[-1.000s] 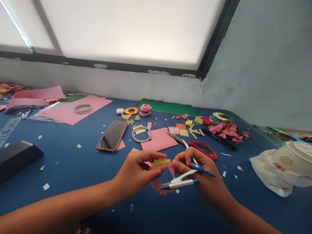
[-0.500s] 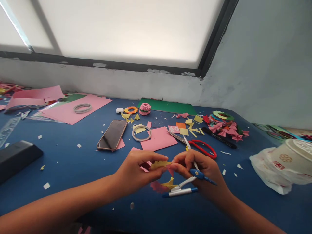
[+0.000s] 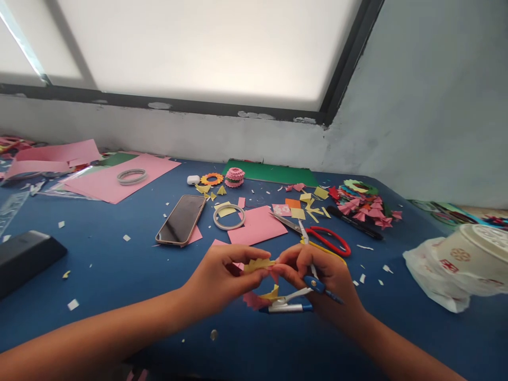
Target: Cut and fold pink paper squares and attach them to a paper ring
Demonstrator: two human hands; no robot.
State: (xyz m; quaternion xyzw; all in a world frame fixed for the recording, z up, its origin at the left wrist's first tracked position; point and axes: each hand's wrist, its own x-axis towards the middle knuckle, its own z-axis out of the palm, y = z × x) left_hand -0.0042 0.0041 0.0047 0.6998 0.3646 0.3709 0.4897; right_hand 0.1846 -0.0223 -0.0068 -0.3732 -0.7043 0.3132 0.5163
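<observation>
My left hand (image 3: 226, 272) is closed on a yellow paper strip with a zigzag edge (image 3: 257, 265), gripped between thumb and fingers. At the strip's right end, the fingertips of my right hand (image 3: 323, 270) pinch together, with a bit of pink paper just below. A white and blue drawing compass (image 3: 315, 284) hangs across my right hand, its legs spread around the fingers and a pen fixed to one leg. Under the fingers, a curled pink and yellow paper piece (image 3: 257, 300) shows beside the pen. Red-handled scissors (image 3: 329, 241) lie open just beyond my right hand.
Beyond my hands are a phone (image 3: 181, 219), a tape roll (image 3: 229, 226), pink paper (image 3: 262, 225) and a black marker (image 3: 359, 225). A paper pile (image 3: 363, 203) lies back right. A cup in a plastic bag (image 3: 460, 259) stands at the right.
The view has shifted slightly. The compass on my right hand has swung a little to the left. Both hands keep hold of the yellow paper strip.
</observation>
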